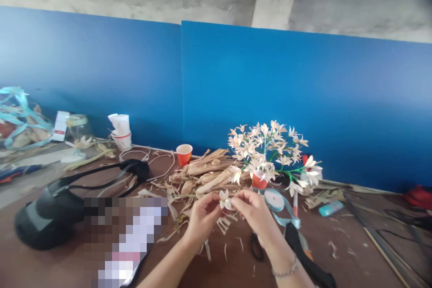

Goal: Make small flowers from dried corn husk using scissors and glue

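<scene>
Across a brown worktable [50, 265], a small white flower [225, 200] is held up, pinched between the fingertips of the left hand [202, 218] and the right hand [254, 213]. Beyond, a finished-looking bunch of blooms [263, 148] is stood in a red paper cup [259, 181], with dry corn husks [205, 171] left heaped beside.

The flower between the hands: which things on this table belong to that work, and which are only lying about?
Belonging to the work:
left hand and right hand, pinching the small white flower; dried husks; blue ribbon roll; scissors

Just lying about:
glass jar; white cable; black strapped device
</scene>
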